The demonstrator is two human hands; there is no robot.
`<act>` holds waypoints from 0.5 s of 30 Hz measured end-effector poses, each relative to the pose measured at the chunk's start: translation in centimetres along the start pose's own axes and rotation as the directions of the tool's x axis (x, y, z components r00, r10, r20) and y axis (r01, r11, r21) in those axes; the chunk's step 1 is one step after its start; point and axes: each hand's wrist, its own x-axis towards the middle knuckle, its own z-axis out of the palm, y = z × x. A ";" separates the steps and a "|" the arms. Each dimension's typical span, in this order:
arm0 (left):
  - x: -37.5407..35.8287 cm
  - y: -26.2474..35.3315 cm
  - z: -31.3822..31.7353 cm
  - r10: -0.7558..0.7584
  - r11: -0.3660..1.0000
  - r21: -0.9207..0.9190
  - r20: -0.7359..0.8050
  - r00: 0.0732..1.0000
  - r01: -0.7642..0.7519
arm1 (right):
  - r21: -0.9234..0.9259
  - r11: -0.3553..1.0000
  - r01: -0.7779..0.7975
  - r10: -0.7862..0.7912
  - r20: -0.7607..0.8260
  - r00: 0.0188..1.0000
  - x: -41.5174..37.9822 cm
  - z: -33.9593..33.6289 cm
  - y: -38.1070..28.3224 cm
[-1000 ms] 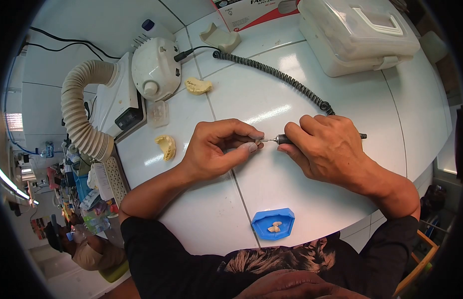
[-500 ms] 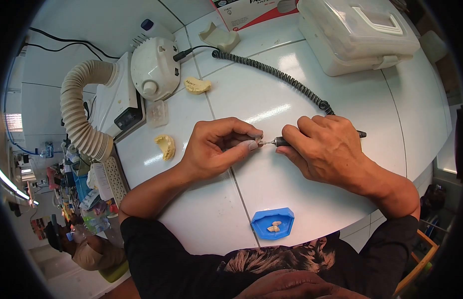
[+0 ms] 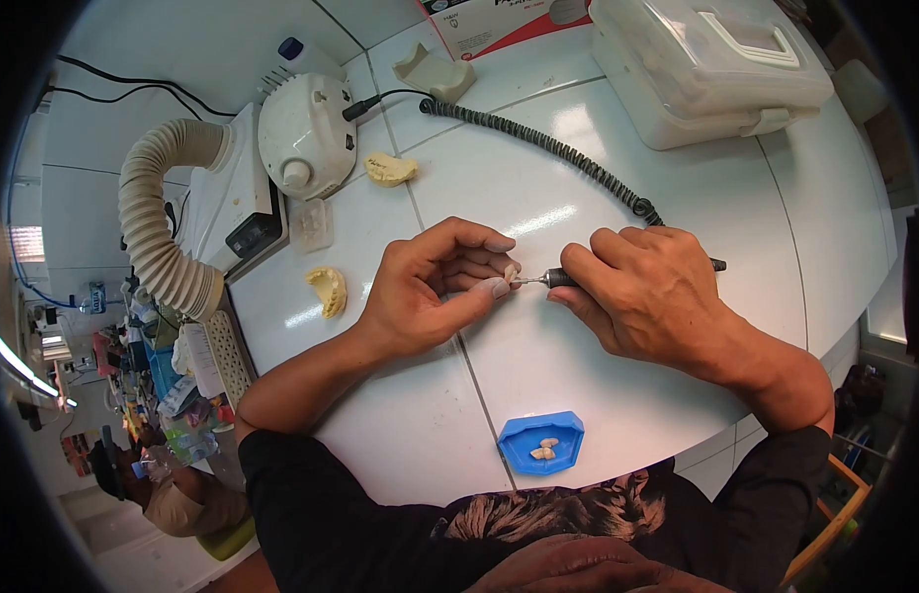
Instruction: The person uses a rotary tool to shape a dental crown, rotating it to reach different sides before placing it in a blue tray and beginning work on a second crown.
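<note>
My left hand (image 3: 420, 292) pinches a small pale dental crown (image 3: 512, 272) between thumb and fingers, with the index finger lifted off it. My right hand (image 3: 642, 296) is wrapped round a black rotary handpiece (image 3: 556, 279). Its thin metal bur (image 3: 528, 281) points left and meets the crown or lies very close to it; contact is hard to tell. From the handpiece a coiled black cord (image 3: 548, 143) runs to a white control unit (image 3: 306, 133). Nearer my body, a blue tray (image 3: 514, 457) holds several small tooth-coloured pieces (image 3: 545, 451).
Two yellowish plaster dental models (image 3: 328, 291) lie left of my hands, near a small clear box (image 3: 312, 225). A ribbed hose (image 3: 148, 203) curves at the left. A translucent case (image 3: 716, 74) stands back right, beside a cardboard box (image 3: 504, 30). Another person (image 3: 187, 499) sits far left.
My left index finger has risen away from the crown, which shows more now. The right hand and handpiece have hardly moved.
</note>
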 end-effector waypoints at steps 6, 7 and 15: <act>0.0 0.1 -0.1 -0.021 0.999 0.031 0.016 1.000 0.021 | -0.001 1.000 -0.006 0.006 -0.003 1.000 0.0 0.1 -0.1; 0.0 0.1 -0.1 -0.022 0.999 0.030 0.017 1.000 0.022 | -0.001 1.000 -0.005 0.005 -0.002 1.000 0.0 0.1 0.0; 0.1 0.1 0.0 -0.002 0.999 0.049 0.010 1.000 0.002 | -0.016 1.000 -0.006 0.006 -0.012 1.000 0.0 0.2 -0.1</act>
